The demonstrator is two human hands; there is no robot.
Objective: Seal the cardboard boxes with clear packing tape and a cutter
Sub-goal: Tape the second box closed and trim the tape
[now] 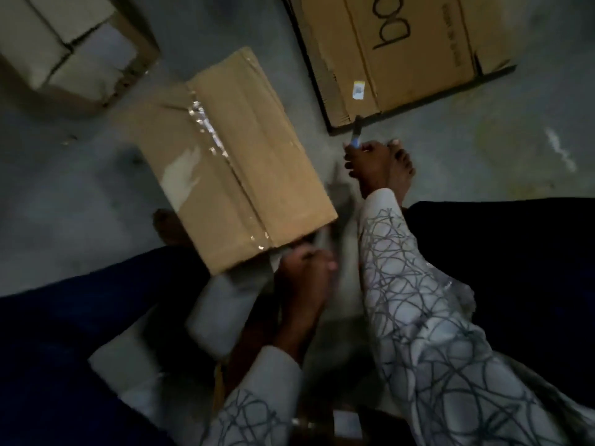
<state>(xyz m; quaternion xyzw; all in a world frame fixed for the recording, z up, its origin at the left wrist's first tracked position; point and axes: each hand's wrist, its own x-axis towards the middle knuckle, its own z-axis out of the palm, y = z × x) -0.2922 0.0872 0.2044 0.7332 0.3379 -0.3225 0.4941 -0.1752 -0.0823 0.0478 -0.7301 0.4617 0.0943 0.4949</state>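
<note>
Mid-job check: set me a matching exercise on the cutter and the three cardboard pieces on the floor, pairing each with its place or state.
Things:
1. cutter
2. middle box
3. printed cardboard
4. far-left box

Places or states:
A. lies flat at the upper right
B. has clear tape along its centre seam
C. gripped in the right hand
D. partly out of view at the upper left

Pairs: 1-C, 2-B, 3-A, 4-D

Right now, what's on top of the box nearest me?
Clear tape runs along the centre seam of the box. The box is shut, hiding whatever is inside.
</note>
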